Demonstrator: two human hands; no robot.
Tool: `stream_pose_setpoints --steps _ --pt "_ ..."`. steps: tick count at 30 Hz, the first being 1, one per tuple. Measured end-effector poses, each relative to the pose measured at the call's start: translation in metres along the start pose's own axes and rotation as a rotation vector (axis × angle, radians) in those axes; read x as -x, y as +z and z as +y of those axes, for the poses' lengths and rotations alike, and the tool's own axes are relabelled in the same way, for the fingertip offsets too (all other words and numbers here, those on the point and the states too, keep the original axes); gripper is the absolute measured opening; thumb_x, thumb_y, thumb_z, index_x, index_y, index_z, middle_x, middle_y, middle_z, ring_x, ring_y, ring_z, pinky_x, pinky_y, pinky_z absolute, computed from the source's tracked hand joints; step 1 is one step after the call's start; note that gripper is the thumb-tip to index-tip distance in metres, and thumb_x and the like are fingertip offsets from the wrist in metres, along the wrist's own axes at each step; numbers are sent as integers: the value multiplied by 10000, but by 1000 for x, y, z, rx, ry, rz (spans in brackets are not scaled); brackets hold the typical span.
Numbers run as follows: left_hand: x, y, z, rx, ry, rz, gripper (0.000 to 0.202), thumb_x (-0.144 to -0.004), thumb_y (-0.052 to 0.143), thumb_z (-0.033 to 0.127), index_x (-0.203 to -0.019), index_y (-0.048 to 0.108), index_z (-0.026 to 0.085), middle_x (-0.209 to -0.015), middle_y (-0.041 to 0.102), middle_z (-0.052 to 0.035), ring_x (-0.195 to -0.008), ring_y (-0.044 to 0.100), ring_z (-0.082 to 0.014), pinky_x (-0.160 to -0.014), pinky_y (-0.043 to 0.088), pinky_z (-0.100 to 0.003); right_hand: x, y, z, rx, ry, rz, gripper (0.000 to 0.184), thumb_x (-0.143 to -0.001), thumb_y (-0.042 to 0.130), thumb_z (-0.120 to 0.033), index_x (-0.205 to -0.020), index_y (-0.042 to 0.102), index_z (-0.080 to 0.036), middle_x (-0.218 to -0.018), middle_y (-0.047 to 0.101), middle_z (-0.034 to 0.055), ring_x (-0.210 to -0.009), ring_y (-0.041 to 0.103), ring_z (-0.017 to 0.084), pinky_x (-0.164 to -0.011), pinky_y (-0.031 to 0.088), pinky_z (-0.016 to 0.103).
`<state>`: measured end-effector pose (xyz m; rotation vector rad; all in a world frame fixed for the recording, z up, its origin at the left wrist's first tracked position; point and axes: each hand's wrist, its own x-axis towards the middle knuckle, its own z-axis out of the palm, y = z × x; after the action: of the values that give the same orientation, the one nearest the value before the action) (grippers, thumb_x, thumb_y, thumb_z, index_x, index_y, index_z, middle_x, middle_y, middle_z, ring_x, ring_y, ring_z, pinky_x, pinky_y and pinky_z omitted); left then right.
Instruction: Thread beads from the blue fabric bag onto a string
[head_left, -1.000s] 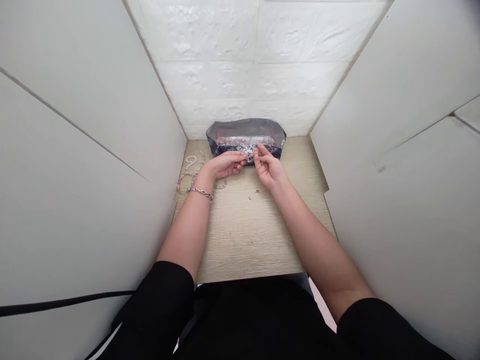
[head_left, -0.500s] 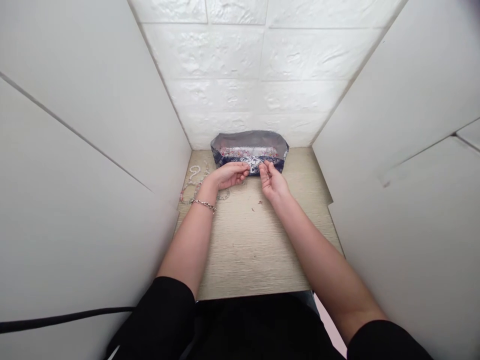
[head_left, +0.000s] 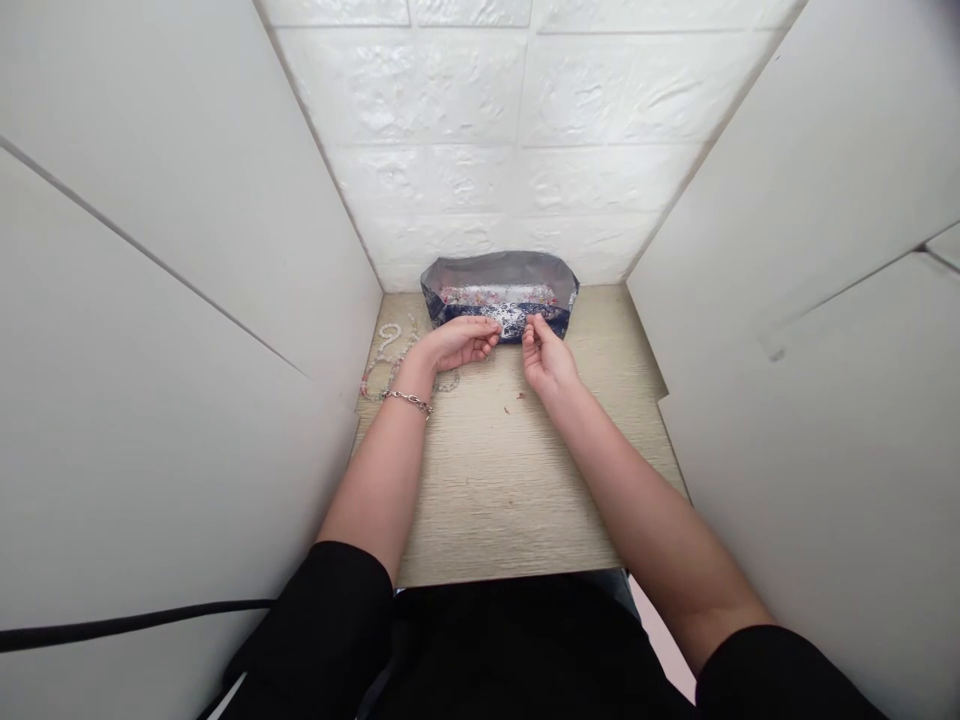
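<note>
An open dark blue and white patterned pouch [head_left: 562,322] with a grey lining stands against the back wall, and many small coloured beads [head_left: 459,295] lie inside it. Just in front of its near side, my left hand [head_left: 465,342] has thumb and fingertips pinched together. Facing it, a short gap to the right, my right hand [head_left: 549,358] is also in a pinch with the other fingers curled. Whatever sits between the fingertips is too small to make out. Strings of pale and pink beads [head_left: 390,335] lie to the left, partly hidden by my left wrist.
White panels rise close on the left [head_left: 187,400] and right [head_left: 787,330]. A white brick-patterned wall [head_left: 465,180] closes the back of the wooden tabletop [head_left: 510,500]. A few tiny brownish bits [head_left: 520,396] lie near my right hand. A black cable [head_left: 135,625] runs at lower left.
My right hand has shifted slightly to the right, so the gap between the fingertips is a little wider. The whole view has tilted slightly; the pouch and bead strings lie as before.
</note>
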<state>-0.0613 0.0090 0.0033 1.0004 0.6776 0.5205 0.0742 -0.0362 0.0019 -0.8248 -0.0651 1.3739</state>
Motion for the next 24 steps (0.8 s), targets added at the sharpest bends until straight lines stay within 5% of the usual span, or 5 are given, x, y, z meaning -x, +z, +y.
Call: stream_pose_setpoints --steps 15,24 --pt "0 -3 -1 112 9 -27 141 -706 587 187 -676 464 125 -497 308 67 -393 316 -4 -376 251 -135 -1 2 3 81 -48 -91 121 -775 393 -33 -723 454 -124 -521 493 -30 -421 423 19 -366 302 98" --pt "0 2 0 71 64 10 142 -700 587 192 -656 468 130 -458 253 83 -359 244 -1 -359 210 -142 5 2 3 72 221 -243 146 -840 393 -145 -725 480 -122 -493 439 -53 -370 362 -15 -322 235 65"
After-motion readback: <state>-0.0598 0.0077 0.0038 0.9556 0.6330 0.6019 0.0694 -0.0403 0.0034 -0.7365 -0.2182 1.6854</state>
